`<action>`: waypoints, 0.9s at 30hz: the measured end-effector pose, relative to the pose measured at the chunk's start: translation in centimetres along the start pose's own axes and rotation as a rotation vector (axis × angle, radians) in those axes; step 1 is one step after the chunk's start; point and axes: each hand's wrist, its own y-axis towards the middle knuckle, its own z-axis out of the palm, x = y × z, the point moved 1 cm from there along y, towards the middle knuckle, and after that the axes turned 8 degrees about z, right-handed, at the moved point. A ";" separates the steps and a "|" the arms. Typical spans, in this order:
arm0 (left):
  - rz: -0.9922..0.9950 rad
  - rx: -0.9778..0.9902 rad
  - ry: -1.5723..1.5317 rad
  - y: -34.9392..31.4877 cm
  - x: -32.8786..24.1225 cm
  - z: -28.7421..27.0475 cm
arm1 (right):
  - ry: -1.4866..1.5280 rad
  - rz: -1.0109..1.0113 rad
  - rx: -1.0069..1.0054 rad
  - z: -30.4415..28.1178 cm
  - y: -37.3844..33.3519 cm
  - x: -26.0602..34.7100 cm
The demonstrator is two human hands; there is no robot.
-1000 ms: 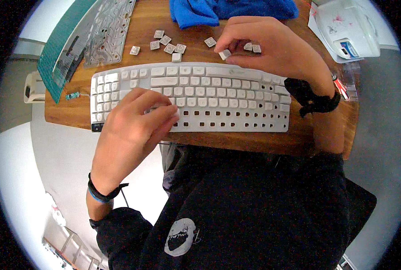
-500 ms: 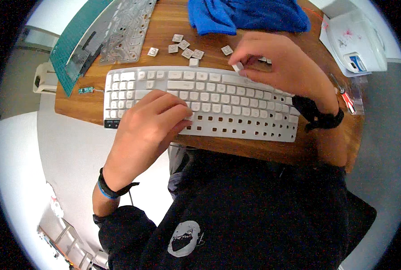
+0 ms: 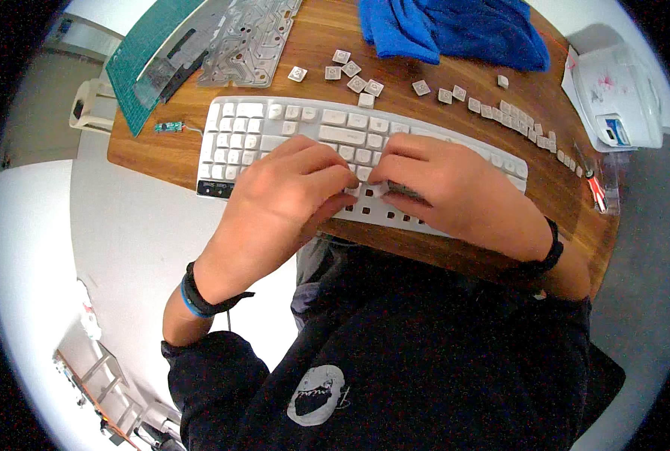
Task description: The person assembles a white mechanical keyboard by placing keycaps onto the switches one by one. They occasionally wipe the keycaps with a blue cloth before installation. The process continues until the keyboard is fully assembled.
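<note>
A white keyboard (image 3: 290,139) lies across the wooden table, most of its keycaps seated and its near rows showing open square sockets. Over its middle, my left hand (image 3: 290,188) is closed, fingertips pinched at a white keycap low on the board, largely hidden by the fingers. Just to the right, my right hand (image 3: 455,188) bends over the board with its thumb and fingers drawn together around a small white keycap (image 3: 373,189) beside an open socket. The right hand covers much of the keyboard's right half.
Loose keycaps (image 3: 356,84) are scattered beyond the keyboard, and a row of more (image 3: 511,116) runs to the right. Behind are a blue cloth (image 3: 455,34), a clear circuit sheet (image 3: 252,49) and a green cutting mat (image 3: 128,94). A red screwdriver (image 3: 596,192) and plastic tub (image 3: 613,83) sit right.
My right hand has come from the loose keycaps beyond the board down to the keyboard's near rows, bringing a keycap beside my left hand. The view has shifted, so the table appears farther right.
</note>
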 end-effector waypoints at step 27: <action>0.006 0.097 0.082 0.8 0.0 -0.2 | -0.123 -0.034 0.006 0.6 0.7 1.6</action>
